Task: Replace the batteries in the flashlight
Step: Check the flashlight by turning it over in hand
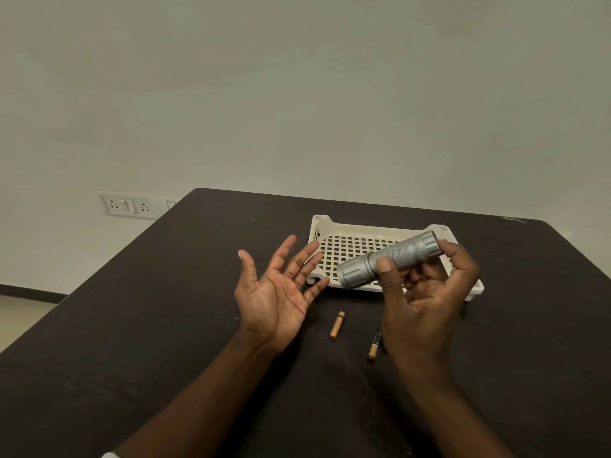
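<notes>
My right hand (pixel 426 292) grips a silver metal flashlight (pixel 386 259) above the table, thumb across its knurled body, head end pointing lower left. My left hand (pixel 281 285) hovers just left of it, palm up and fingers spread, holding nothing. A gold battery (pixel 337 325) lies on the dark table below the flashlight. A black and gold battery (pixel 374 346) lies to its right, partly hidden by my right hand.
A cream plastic basket tray (pixel 334 246) with a grid bottom sits on the dark table (pixel 165 325) behind the hands. The table's far edge meets a pale wall. A socket panel (pixel 129 205) is on the wall at left.
</notes>
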